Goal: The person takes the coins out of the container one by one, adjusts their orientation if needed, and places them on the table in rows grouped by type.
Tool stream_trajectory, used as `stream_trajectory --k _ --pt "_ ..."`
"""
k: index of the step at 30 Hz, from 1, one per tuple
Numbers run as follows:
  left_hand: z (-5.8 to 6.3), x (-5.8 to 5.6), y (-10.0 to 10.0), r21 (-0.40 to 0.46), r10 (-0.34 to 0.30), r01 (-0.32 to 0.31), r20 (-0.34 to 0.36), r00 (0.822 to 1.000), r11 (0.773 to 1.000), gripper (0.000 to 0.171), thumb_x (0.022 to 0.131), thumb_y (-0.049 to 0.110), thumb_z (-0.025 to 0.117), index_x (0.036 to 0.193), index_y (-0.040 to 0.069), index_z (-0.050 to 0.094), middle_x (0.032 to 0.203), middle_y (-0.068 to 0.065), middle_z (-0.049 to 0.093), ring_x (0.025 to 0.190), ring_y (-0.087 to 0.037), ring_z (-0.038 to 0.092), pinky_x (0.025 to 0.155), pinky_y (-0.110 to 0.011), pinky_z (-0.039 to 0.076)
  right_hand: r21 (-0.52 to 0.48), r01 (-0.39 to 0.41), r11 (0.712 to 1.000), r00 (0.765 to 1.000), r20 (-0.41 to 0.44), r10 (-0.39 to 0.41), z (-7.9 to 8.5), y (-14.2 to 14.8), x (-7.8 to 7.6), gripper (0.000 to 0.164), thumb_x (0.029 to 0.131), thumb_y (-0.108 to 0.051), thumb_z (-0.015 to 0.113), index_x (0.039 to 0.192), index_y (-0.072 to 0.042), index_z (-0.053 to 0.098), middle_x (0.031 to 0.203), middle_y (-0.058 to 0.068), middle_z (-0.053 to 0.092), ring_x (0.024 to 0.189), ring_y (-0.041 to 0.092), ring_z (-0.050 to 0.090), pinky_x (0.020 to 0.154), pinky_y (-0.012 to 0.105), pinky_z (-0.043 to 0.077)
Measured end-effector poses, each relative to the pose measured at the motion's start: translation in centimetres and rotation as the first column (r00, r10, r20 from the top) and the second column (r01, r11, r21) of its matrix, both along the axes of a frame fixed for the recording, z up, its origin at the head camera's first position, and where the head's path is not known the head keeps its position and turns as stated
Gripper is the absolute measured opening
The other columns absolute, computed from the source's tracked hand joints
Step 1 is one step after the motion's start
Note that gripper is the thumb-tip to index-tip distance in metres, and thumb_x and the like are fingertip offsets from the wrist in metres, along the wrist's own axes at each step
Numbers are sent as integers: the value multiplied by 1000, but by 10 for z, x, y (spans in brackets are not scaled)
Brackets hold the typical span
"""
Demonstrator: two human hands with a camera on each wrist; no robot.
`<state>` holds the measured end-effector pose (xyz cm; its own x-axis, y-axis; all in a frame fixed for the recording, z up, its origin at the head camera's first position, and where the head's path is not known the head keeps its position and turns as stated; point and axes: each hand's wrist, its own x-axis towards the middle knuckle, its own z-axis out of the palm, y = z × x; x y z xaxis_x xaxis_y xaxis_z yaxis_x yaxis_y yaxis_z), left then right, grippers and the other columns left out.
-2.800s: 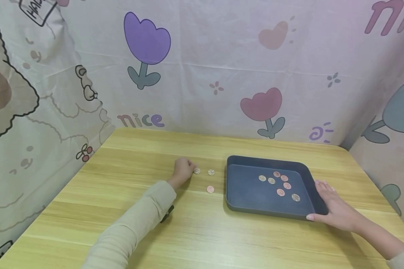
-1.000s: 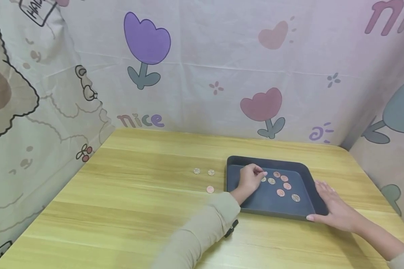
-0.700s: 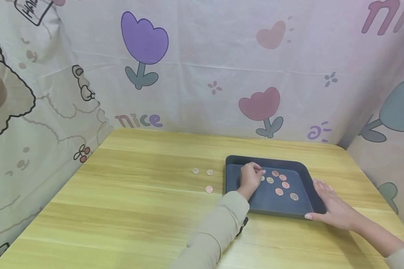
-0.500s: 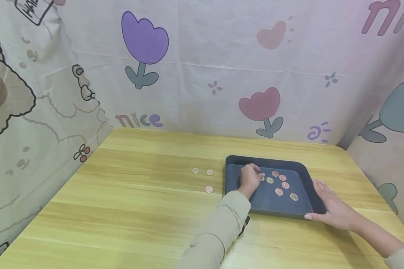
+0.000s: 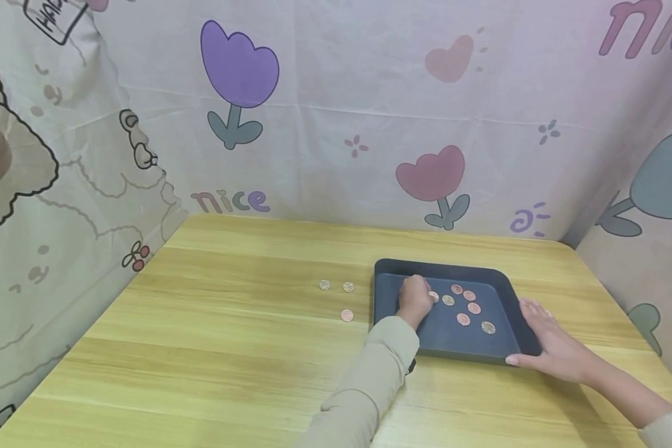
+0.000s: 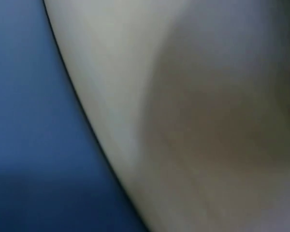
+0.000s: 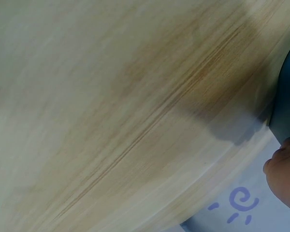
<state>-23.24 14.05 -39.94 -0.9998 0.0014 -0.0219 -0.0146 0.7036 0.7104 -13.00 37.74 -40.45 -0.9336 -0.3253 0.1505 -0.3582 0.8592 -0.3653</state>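
My left hand (image 5: 415,300) reaches into the dark baking tray (image 5: 394,330). Its fingers are curled, with the tips at a coin (image 5: 434,297) on the tray floor. To its right lie a pale gold coin (image 5: 448,300), several copper coins (image 5: 473,308) and another pale gold coin (image 5: 488,327). My right hand (image 5: 557,345) holds the tray's near right corner, fingers along the right wall and thumb at the front rim. The right wrist view shows part of this hand (image 7: 285,174) beside the tray's dark side (image 7: 287,96). The left wrist view is blurred, with the tray's blue-grey surface (image 6: 38,121) on its left.
Left of the tray, two pale coins (image 5: 325,285) lie side by side on the wooden table (image 5: 246,336), with a copper coin (image 5: 347,315) nearer to me. A patterned cloth (image 5: 325,81) hangs behind the table and along both sides.
From the pale coin on the table, my left hand has moved right into the tray, then lowered its fingertips to a coin there. My right hand has stayed at the tray's corner.
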Motion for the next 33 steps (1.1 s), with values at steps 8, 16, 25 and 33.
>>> stream_trajectory --k 8,16,25,33 --pt "5 0 -3 29 45 -46 50 998 999 12 68 12 81 67 5 71 73 -6 70 71 -16 65 68 -23 52 -1 -4 1000 1000 -5 4 -1 0 0 105 74 -34 74 143 10 10 145 38 15 141 42 -5 110 21 -18" --pt "9 4 -5 29 14 -15 59 998 999 17 75 16 76 65 5 71 73 -5 71 72 -16 65 64 -23 52 1 2 1000 1000 9 -2 -1 1 0 104 74 -34 74 143 12 10 146 38 13 141 42 -7 109 21 -20" --pt "18 10 -16 89 -101 101 -2 995 991 26 80 17 72 58 4 68 65 -3 70 55 -6 54 52 -16 42 8 -9 1000 1000 -18 9 -1 1 -1 104 73 -34 74 142 12 12 145 38 16 141 41 -5 110 20 -19" --pt "25 18 -31 214 -173 184 -72 982 959 22 83 13 67 65 2 70 68 -3 70 47 -3 44 42 -14 31 5 -8 1000 1000 -21 9 -1 0 -1 105 73 -34 75 142 13 11 144 40 16 141 42 -6 110 22 -19"
